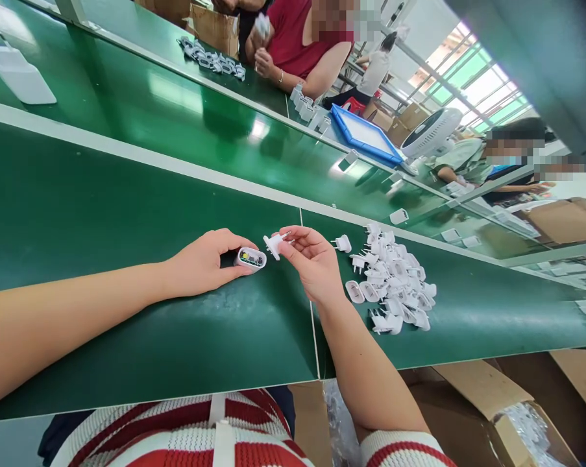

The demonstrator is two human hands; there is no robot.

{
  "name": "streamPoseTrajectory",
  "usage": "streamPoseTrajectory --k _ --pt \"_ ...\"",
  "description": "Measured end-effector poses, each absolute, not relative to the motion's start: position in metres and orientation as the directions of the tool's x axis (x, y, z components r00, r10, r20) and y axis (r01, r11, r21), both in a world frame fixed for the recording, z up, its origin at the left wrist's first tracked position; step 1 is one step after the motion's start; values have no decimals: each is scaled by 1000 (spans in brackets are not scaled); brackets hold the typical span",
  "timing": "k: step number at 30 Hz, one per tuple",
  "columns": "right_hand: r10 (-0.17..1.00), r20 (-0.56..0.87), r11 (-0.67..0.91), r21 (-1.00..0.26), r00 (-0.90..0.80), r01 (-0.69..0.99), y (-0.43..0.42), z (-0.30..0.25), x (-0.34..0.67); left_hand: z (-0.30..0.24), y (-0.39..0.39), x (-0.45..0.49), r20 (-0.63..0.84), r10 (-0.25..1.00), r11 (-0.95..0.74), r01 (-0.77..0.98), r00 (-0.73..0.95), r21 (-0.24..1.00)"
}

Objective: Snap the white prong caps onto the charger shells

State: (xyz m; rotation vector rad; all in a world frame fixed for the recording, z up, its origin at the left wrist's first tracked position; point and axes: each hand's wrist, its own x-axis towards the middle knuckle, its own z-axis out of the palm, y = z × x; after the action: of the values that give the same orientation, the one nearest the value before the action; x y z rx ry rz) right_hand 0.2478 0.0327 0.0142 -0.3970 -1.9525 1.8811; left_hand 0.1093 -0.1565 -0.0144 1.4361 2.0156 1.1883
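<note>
My left hand (pixel 212 263) grips a white charger housing (pixel 252 258) whose open end faces right and shows a circuit board inside. Just to the right, my right hand (pixel 315 259) pinches a white two-pin plug cap (pixel 274 246) by its pins, with its inner side turned toward the housing. A small gap separates the two parts. Right of my right hand lies a heap of white plug caps (pixel 394 279), with one loose cap (pixel 342 244) at its upper left.
Beyond a pale rail runs a green belt (pixel 176 130) carrying white chargers (pixel 23 74). Across it, a person in red (pixel 302 45) handles white parts near a blue-rimmed tray (pixel 365 135). Cardboard boxes (pixel 487 389) stand below the bench at right.
</note>
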Motion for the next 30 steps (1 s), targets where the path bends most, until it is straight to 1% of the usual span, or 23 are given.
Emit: streamPoseTrajectory --k 4,6,9,10,12,14,18,20,22,26,30 --pt "446 153 178 -981 -882 -80 24 16 250 -14 -155 111 143 881 167 580 -451 797" --pt "403 228 318 -943 -886 -98 20 18 253 -13 -154 112 157 877 171 599 -455 782" --pt "283 372 593 -792 -884 -144 17 22 256 -14 -153 113 194 882 132 622 -429 772" --pt "237 404 659 -735 -883 -160 16 23 256 -14 -153 113 203 883 121 623 -423 773" --pt "171 425 725 -665 -889 -179 16 22 256 -14 -152 114 207 881 114 616 -425 779" --pt "165 409 722 -670 -898 -173 19 18 253 -14 -152 115 197 873 127 598 -446 791" --pt "247 362 620 -772 -899 -141 27 3 244 -11 -151 116 111 874 183 532 -473 827" --pt "252 331 597 -792 -909 -123 31 -3 241 -9 -150 117 53 886 209 498 -461 842" --pt "242 307 602 -792 -921 -106 32 -4 240 -8 -150 118 24 893 219 481 -449 849" --pt "239 302 621 -778 -923 -94 31 0 240 -8 -150 117 54 897 197 505 -440 840" --pt "229 325 625 -772 -918 -118 30 1 242 -9 -149 117 80 893 189 530 -443 827"
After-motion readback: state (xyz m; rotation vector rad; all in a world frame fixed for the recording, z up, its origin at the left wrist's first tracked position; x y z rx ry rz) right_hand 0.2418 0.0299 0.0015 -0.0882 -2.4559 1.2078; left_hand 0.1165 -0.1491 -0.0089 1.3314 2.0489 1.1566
